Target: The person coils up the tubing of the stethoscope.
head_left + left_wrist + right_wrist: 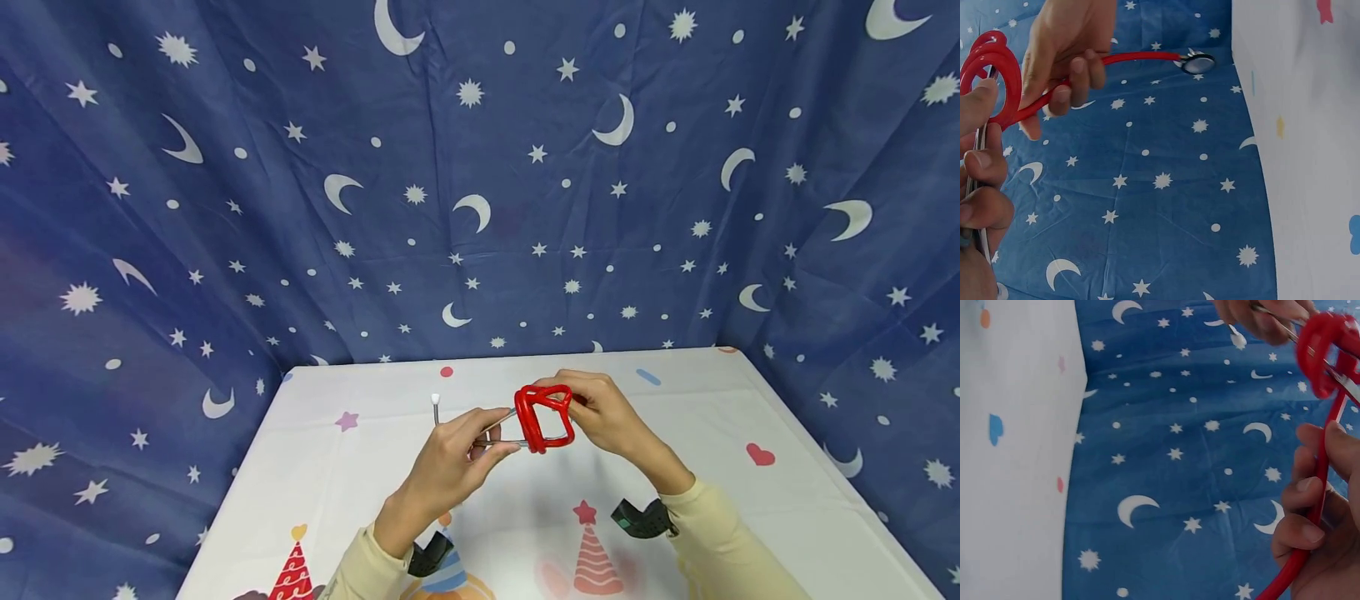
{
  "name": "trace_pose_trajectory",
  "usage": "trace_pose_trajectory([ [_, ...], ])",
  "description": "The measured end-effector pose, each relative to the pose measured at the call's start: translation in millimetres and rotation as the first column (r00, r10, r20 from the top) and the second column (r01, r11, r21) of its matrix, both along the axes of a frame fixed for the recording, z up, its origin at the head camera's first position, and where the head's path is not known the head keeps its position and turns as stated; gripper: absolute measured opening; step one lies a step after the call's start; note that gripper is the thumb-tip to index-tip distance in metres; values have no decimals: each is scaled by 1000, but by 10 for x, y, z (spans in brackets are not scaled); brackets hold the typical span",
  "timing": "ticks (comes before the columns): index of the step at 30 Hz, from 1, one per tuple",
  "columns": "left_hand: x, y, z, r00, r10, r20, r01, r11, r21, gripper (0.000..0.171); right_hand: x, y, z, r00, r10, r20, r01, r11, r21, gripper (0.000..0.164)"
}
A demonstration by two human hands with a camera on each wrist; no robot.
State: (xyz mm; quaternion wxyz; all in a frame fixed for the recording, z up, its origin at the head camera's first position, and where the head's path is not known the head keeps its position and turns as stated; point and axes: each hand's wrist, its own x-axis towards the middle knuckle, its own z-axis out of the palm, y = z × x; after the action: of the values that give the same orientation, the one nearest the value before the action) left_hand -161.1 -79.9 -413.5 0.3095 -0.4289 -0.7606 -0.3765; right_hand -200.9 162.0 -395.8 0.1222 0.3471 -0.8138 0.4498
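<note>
Step in hand, as I judge it from here: winding up a stethoscope, its glossy red flexible tube (1319, 487) bunched in a thick red coil (529, 421) round the slim silvery metal arms (510, 442), all held above the white party-print tablecloth (337, 475). Coil is the landmark, going left to right. Farthest left of the coil: small rounded white eartip (435, 399) on a bent metal stem, poking up past the left hand (453, 454). That hand, cream-sleeved, sits just left of the coil, fingers curled closed round the metal arms, thumb right up by the coil; whether it presses the coil, can't tell. On the coil's right side the red loops spread and leave a gap. Just right of the coil: right hand (600, 408), also cream-sleeved, fingers bent and closed on the loose run of red tube, thumb against it. Past that hand, at the tube's far end from the coil, hangs a round silvery chestpiece (1199, 64) with a dark rim, seen in the left wrist view only. Next move, I'd say, calls for a firm left grip, the right drawing the loose tube snugly round and minding the chestpiece's swing.
</note>
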Motion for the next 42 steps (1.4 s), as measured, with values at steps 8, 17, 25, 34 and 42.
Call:
trace_pose_trajectory([
  [8, -37, -22, -22, 998, 39, 52, -42, 998, 54, 38, 118, -106, -263, 990, -140, -35, 138, 989, -50, 11],
  [17, -66, -53, -87, 978, 142, 155, -159, 982, 100, 38, 271, -215, -408, 983, -174, -54, 172, 985, -31, 6],
  [25, -124, -68, -101, 945, 267, 187, -295, 945, 143, 40, 427, -300, -389, 989, -145, -5, 145, 989, 7, 29],
  [34, -159, -121, -87, 917, 346, 198, -380, 909, 171, 39, 537, -325, -365, 992, -104, -73, 106, 994, 15, 26],
  [42, -184, -145, -97, 883, 468, 45, -470, 882, 42, 37, 641, -312, -290, 978, -146, -149, 160, 984, 83, 27],
])
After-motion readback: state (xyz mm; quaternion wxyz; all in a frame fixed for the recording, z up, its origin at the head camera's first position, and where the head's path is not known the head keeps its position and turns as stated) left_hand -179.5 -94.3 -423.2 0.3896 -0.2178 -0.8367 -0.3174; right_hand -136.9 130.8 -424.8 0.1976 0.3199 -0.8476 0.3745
